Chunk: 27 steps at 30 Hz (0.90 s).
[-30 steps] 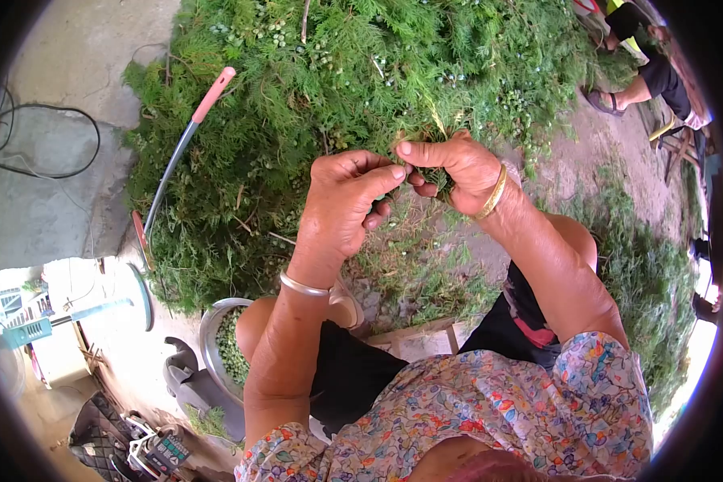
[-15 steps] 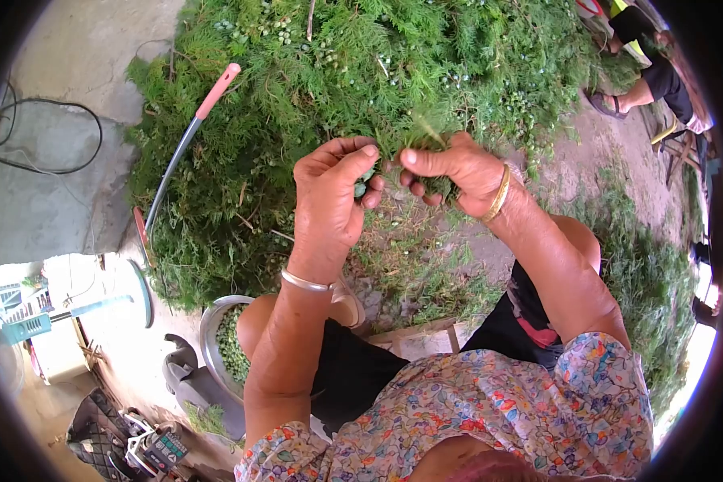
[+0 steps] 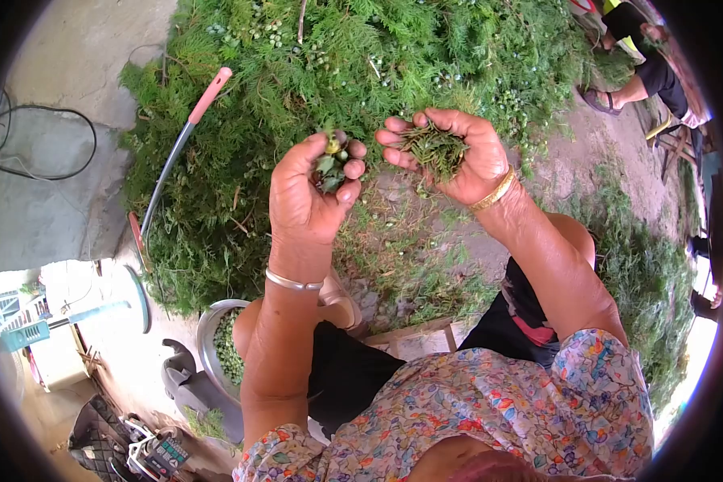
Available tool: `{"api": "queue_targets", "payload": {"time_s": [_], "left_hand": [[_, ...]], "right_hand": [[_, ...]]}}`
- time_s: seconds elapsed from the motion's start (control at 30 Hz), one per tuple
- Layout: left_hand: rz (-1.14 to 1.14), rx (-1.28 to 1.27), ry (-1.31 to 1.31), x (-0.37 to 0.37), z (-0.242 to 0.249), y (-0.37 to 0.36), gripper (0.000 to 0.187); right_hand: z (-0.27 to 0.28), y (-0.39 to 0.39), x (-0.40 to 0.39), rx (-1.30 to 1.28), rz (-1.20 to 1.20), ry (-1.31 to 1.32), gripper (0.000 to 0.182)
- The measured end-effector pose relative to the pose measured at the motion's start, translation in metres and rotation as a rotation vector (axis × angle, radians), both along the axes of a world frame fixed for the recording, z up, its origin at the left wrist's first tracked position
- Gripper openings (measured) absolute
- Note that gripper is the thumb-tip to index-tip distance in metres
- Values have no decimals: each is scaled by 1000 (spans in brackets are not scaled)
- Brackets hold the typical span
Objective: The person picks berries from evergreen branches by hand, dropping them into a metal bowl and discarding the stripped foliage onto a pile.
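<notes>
My left hand point(image 3: 301, 189), with a silver bangle on the wrist, is cupped, fingers curled around a small clutch of green seed cones point(image 3: 329, 170). Palm up beside it, my right hand point(image 3: 478, 157) wears a gold bangle. A wad of green conifer leaf sprigs point(image 3: 435, 151) lies across its palm and half-curled fingers. The two hands are a little apart. Just beyond them rises a large heap of cut conifer branches point(image 3: 426, 56) dotted with pale cones. A metal basin point(image 3: 205, 333) of green cones stands by my left leg.
A curved metal tool with a pink handle point(image 3: 209, 95) leans on the heap's left side. A black cable point(image 3: 64, 103) lies on the concrete slab. A fan point(image 3: 136, 297) stands at left. Another person's leg point(image 3: 631, 92) shows at upper right. Leaf scraps litter the ground.
My hands have moved apart, the left one leftward and down. Both have turned and opened out, showing the cones in the left and the leaf sprigs in the right.
</notes>
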<state>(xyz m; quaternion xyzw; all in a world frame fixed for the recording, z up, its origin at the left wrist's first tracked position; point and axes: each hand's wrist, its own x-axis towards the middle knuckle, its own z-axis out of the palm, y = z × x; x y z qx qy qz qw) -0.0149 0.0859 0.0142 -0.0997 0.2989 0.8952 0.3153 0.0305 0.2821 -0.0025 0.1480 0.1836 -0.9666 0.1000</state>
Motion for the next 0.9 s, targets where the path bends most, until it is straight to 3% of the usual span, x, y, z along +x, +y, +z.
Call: {"api": "queue_targets", "payload": {"time_s": [0.17, 0.27, 0.3, 0.37, 0.43, 0.5, 0.67, 0.73, 0.9], "left_hand": [[-52, -75, 229, 16, 11, 9, 12], [5, -591, 648, 31, 22, 23, 7], [5, -591, 647, 34, 22, 27, 7], [145, -814, 966, 40, 20, 34, 3], [187, -842, 984, 37, 14, 36, 3], [124, -1005, 1380, 29, 4, 33, 7], [-105, -1213, 1294, 29, 11, 20, 7], [164, -1192, 1277, 30, 5, 19, 8], [193, -1137, 1314, 33, -1, 27, 13]], "right_hand": [[4, -6, -1, -134, 30, 161, 21], [0, -4, -1, -126, 53, 126, 21], [0, -4, 0, -126, 53, 124, 21], [0, -5, 1, -6, 54, 54, 17], [0, -9, 3, 54, 57, 19, 16], [3, -13, 3, 59, 16, -41, 20], [-3, -10, -1, -61, 32, 87, 23], [-3, -8, -1, -87, 98, 165, 23], [3, -14, 1, 58, 86, 1, 21]]}}
